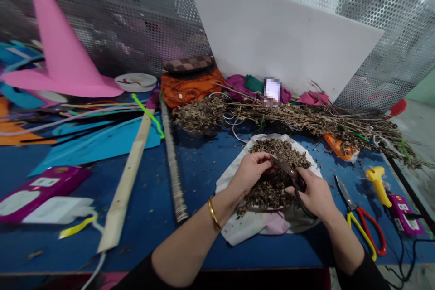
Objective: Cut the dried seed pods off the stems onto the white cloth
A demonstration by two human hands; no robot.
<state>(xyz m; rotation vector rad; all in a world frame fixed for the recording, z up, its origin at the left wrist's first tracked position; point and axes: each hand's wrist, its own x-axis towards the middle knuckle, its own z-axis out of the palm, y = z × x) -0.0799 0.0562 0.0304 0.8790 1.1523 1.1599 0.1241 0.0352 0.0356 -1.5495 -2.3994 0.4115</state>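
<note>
My right hand (314,192) grips a pair of dark-handled scissors (286,167), its fingers in the handle loops. The blades point up and left, toward the fingertips of my left hand (251,170). That hand is closed in a pinch close to the scissor tips; what it pinches is too small to make out. Below both hands lies a heap of dried brown leaves (272,192), spread on a white cloth (229,231) with a pale pink patch at its front.
Dried stalks (306,118) lie along the back. Red-and-yellow-handled scissors (360,222), a yellow glue gun (378,183) and a purple power strip (404,213) are at right. Leftward are a wooden stick (127,181), a wrapped rod (172,158) and a pink pointed hat (64,54).
</note>
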